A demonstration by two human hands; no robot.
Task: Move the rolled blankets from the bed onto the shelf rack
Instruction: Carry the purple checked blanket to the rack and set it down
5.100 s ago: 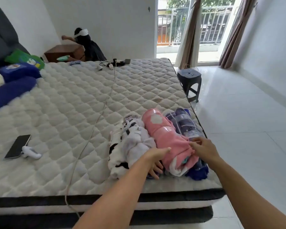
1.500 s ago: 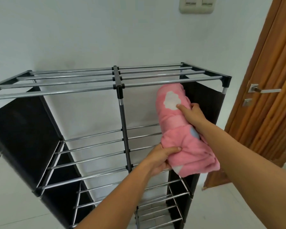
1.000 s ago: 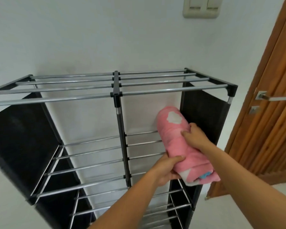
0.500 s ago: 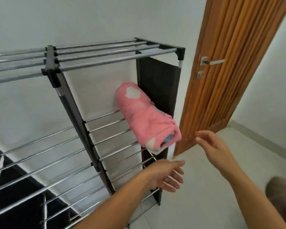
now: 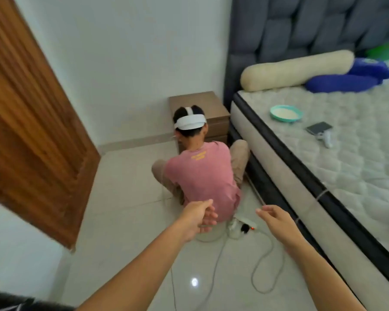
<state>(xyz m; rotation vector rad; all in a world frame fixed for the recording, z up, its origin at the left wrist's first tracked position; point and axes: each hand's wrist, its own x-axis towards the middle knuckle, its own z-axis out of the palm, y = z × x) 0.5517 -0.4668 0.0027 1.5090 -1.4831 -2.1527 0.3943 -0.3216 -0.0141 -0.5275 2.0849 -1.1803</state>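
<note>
Pink blanket roll released on rack a moment ago; now out of view, as is rack. Left hand (image 5: 197,217) and right hand (image 5: 276,221) empty, fingers loosely spread. View swung toward bed (image 5: 337,153), seated person (image 5: 202,176) beside it. Likely returning for remaining rolls, none visible.

1. The floor (image 5: 126,189) looks like pale glossy tile, smooth enough to mirror a bright lamp spot.
2. The door (image 5: 27,113) is warm brown wood with ribbed vertical grooves and a soft sheen.
3. The wall (image 5: 126,52) is plain, matt and smooth.
4. The mattress (image 5: 357,158) has a quilted, dimpled white cloth top and a dark band round its side.
5. The headboard (image 5: 301,25) is padded grey cloth, tufted into panels.
6. The bolster (image 5: 296,69) is cream cloth with a fine ribbed weave.
7. The nightstand (image 5: 202,106) looks like matt brown wood.
8. The seated person's shirt (image 5: 202,176) is soft pink cloth.
</note>
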